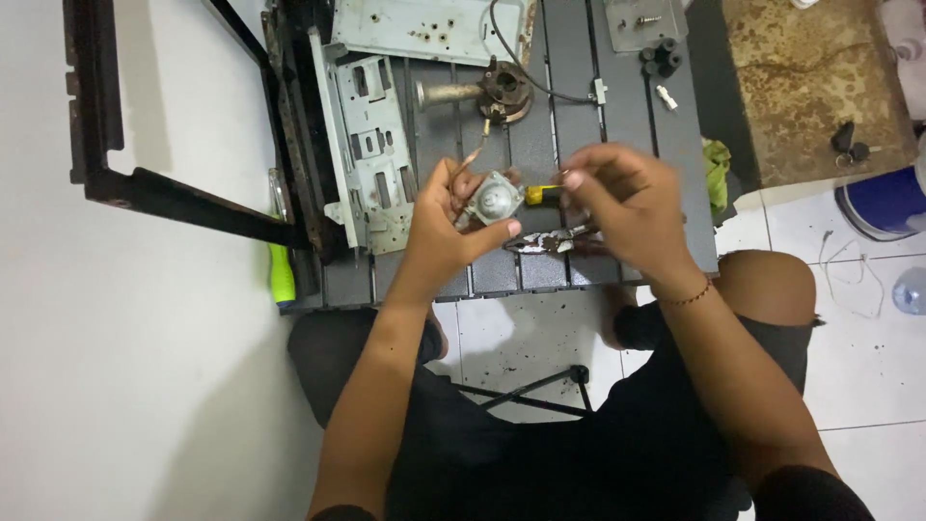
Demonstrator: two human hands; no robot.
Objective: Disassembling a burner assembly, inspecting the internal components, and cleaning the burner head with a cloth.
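My left hand grips a small round grey metal part with a thin pipe rising from it toward a rusty burner piece. My right hand holds a screwdriver with a yellow handle, its tip meeting the round part. Both hands hover just above the dark slatted work table. Pliers lie on the table under my right hand.
A pale sheet-metal bracket and a flat metal panel lie at the table's back left. Black knobs and a screw rest at back right. A dark metal frame leans at left. A green rag hangs off the right edge.
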